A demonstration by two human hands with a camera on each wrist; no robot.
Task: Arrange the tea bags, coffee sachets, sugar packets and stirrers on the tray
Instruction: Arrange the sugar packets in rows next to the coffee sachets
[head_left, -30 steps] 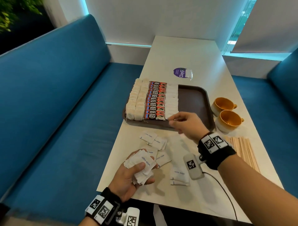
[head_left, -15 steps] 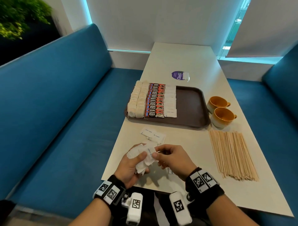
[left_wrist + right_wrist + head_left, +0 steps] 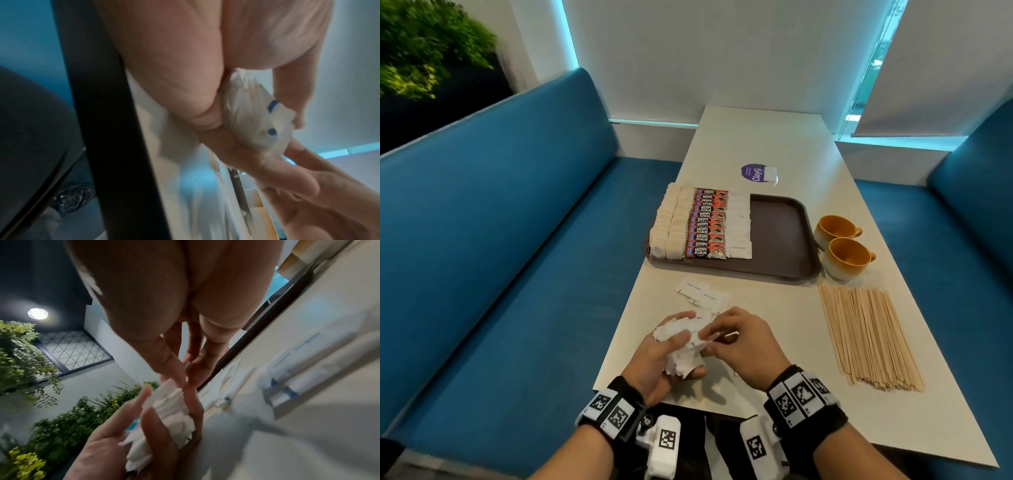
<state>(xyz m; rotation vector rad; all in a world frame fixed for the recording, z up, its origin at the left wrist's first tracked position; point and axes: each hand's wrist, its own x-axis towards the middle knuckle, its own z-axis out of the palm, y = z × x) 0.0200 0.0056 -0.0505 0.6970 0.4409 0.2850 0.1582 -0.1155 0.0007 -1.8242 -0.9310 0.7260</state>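
My left hand [image 3: 671, 346] grips a bunch of white sugar packets [image 3: 681, 356] near the table's front edge. My right hand [image 3: 709, 339] pinches one packet at the top of that bunch. The bunch also shows in the left wrist view as sugar packets [image 3: 257, 120] and in the right wrist view as sugar packets [image 3: 164, 415]. The brown tray [image 3: 780, 236] holds rows of tea bags [image 3: 667, 226], red coffee sachets [image 3: 707, 224] and sugar packets [image 3: 739, 226] on its left half. Loose sugar packets [image 3: 702, 294] lie on the table in front of the tray. Wooden stirrers [image 3: 869, 335] lie in a pile at the right.
Two orange cups [image 3: 842, 245] stand right of the tray. A purple sticker [image 3: 755, 173] lies behind it. Blue bench seats [image 3: 517, 240] flank the white table [image 3: 774, 137]. The tray's right half is bare.
My right hand drew back from the tray's front edge to the bunch in my left hand and now pinches a packet there. The head view lifted.
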